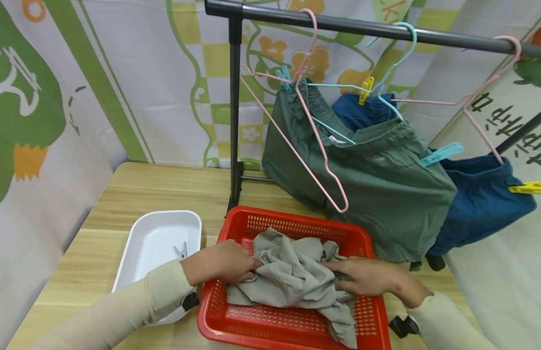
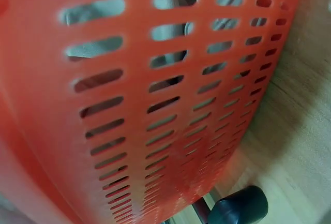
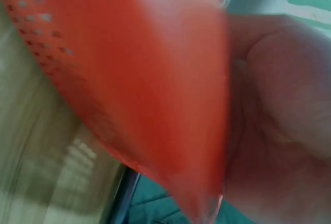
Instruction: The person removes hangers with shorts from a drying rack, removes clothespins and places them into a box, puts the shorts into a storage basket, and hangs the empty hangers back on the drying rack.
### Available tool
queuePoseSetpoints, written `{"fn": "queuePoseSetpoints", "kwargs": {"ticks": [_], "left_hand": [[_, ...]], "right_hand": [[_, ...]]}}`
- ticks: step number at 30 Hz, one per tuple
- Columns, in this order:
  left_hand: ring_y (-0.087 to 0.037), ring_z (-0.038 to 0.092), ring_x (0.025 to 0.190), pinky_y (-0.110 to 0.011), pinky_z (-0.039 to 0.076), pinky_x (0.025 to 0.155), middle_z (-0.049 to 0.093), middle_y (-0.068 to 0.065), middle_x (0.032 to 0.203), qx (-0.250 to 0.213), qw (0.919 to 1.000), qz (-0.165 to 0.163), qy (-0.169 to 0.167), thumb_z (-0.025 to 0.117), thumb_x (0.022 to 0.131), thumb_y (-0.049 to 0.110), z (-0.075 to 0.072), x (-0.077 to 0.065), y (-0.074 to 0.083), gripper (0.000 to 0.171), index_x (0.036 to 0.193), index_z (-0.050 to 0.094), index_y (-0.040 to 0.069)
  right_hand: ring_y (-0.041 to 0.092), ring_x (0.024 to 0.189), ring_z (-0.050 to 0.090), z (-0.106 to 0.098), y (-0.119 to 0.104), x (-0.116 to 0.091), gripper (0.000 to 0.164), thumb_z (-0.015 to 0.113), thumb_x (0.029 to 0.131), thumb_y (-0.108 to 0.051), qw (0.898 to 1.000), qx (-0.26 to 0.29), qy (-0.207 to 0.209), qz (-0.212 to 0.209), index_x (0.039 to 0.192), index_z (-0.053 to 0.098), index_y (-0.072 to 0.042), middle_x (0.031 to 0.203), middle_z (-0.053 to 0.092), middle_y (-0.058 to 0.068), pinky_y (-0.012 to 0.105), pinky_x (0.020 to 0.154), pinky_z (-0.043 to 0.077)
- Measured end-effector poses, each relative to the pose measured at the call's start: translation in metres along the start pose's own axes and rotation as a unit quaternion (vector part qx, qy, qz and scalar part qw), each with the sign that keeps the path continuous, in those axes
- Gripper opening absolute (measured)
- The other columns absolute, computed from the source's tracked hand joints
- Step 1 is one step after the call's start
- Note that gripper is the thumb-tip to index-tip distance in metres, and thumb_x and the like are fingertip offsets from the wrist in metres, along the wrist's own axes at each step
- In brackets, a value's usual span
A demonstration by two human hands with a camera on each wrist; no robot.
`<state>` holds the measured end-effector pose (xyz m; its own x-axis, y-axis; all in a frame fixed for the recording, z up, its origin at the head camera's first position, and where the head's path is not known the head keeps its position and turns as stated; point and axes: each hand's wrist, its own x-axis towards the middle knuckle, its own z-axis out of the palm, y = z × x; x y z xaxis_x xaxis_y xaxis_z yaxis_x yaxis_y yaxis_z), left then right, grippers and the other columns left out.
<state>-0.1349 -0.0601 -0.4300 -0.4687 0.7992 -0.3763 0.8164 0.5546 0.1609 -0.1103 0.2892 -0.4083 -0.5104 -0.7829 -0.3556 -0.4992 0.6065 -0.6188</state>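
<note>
A crumpled grey garment [image 1: 297, 272] lies in the red plastic basket [image 1: 292, 218]; its exact kind is hidden by the folds. At its left end, my left hand [image 1: 226, 262] grips the fabric with curled fingers. My right hand [image 1: 369, 277] reaches over the basket's right rim and holds the garment's right side, fingertips partly tucked into the folds. In the left wrist view the slotted basket wall [image 2: 139, 110] covers most of the scene, with grey cloth behind it. The right wrist view has the blurred basket side [image 3: 155, 79] beside my right hand [image 3: 284, 115], its fingertips hidden.
Left of the basket, a white tray [image 1: 141, 243] holds a grey clothespin [image 1: 181, 251]. Behind, a black rack [image 1: 353, 24] carries green shorts [image 1: 375, 184] and blue shorts [image 1: 485, 199] clipped to hangers. A bare pink hanger [image 1: 325, 165] dangles above the basket's back rim.
</note>
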Motion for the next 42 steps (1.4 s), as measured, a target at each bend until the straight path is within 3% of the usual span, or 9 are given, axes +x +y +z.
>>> {"fn": "queuePoseSetpoints", "kwargs": {"ticks": [7,15,18,22,25,28,30,37,42], "left_hand": [[-0.009,0.052,0.063,-0.028,0.055,0.067,0.055,0.008,0.07,-0.003,0.9996,0.008,0.028,0.068,0.1,0.032,0.004,0.001,-0.004,0.014,0.108,0.072,0.022],[-0.006,0.05,0.063,-0.027,0.049,0.063,0.05,0.011,0.069,-0.056,0.994,0.043,0.083,0.068,0.101,0.033,0.005,-0.005,-0.01,0.015,0.096,0.069,0.019],[-0.006,0.052,0.067,-0.027,0.049,0.066,0.051,0.011,0.073,-0.085,0.9891,0.053,0.108,0.064,0.103,0.033,0.002,-0.01,-0.013,0.016,0.097,0.067,0.019],[-0.018,0.066,0.103,-0.036,0.053,0.094,0.07,-0.002,0.107,-0.113,0.9799,0.037,0.161,0.059,0.106,0.03,-0.003,-0.024,-0.016,0.026,0.117,0.069,0.009],[-0.033,0.048,0.139,-0.048,0.038,0.114,0.056,-0.016,0.146,-0.129,0.9728,0.004,0.192,0.054,0.108,0.027,-0.002,-0.036,-0.017,0.042,0.14,0.06,-0.001],[-0.036,0.033,0.148,-0.053,0.03,0.117,0.04,-0.019,0.159,-0.168,0.9582,-0.022,0.23,0.052,0.109,0.025,0.009,-0.046,-0.017,0.05,0.151,0.048,-0.002],[-0.035,0.031,0.149,-0.054,0.03,0.117,0.037,-0.018,0.161,-0.194,0.944,-0.033,0.265,0.053,0.109,0.024,0.017,-0.05,-0.016,0.052,0.154,0.044,-0.001],[-0.036,0.03,0.149,-0.056,0.031,0.115,0.035,-0.018,0.162,-0.22,0.9015,-0.083,0.364,0.057,0.107,0.019,0.038,-0.056,-0.008,0.052,0.153,0.044,-0.003],[-0.039,0.033,0.147,-0.056,0.031,0.115,0.035,-0.019,0.161,-0.224,0.8817,-0.121,0.397,0.056,0.106,0.009,0.046,-0.057,-0.003,0.049,0.151,0.045,-0.006]], "right_hand": [[0.022,0.128,0.057,0.008,0.0,0.004,0.05,0.059,0.106,-0.025,0.999,-0.026,0.02,0.016,0.154,0.048,-0.012,0.144,0.059,0.008,0.044,0.103,0.05],[0.003,0.08,0.058,0.006,-0.004,-0.003,0.055,0.068,0.096,-0.014,0.996,0.027,0.074,0.044,0.148,0.055,-0.004,0.117,0.071,0.006,0.026,0.071,0.048],[0.002,0.085,0.061,0.0,-0.008,-0.011,0.056,0.07,0.099,-0.021,0.994,0.014,0.098,0.039,0.149,0.054,-0.004,0.119,0.071,0.006,0.026,0.073,0.051],[0.003,0.086,0.062,-0.014,-0.018,-0.025,0.059,0.07,0.101,-0.03,0.988,-0.026,0.146,0.041,0.151,0.051,-0.004,0.11,0.07,0.003,0.029,0.075,0.053],[0.003,0.078,0.061,-0.026,-0.031,-0.038,0.053,0.069,0.101,-0.026,0.974,-0.068,0.211,0.053,0.148,0.055,-0.005,0.104,0.071,-0.002,0.028,0.07,0.052],[0.012,0.1,0.07,-0.038,-0.046,-0.054,0.04,0.071,0.099,-0.017,0.943,-0.123,0.303,0.06,0.138,0.065,-0.006,0.125,0.071,0.003,0.035,0.081,0.059],[0.016,0.101,0.072,-0.044,-0.056,-0.064,0.036,0.074,0.096,-0.009,0.916,-0.154,0.367,0.055,0.131,0.07,-0.008,0.121,0.073,0.002,0.028,0.084,0.058],[-0.01,0.112,0.055,-0.061,-0.076,-0.088,0.03,0.067,0.097,0.004,0.794,-0.178,0.58,0.034,0.126,0.071,0.0,0.117,0.072,0.014,0.006,0.093,0.039],[0.002,0.123,0.052,-0.069,-0.074,-0.089,0.034,0.051,0.108,-0.005,0.719,-0.163,0.672,0.07,0.14,0.06,0.002,0.133,0.062,0.025,0.01,0.097,0.035]]}}
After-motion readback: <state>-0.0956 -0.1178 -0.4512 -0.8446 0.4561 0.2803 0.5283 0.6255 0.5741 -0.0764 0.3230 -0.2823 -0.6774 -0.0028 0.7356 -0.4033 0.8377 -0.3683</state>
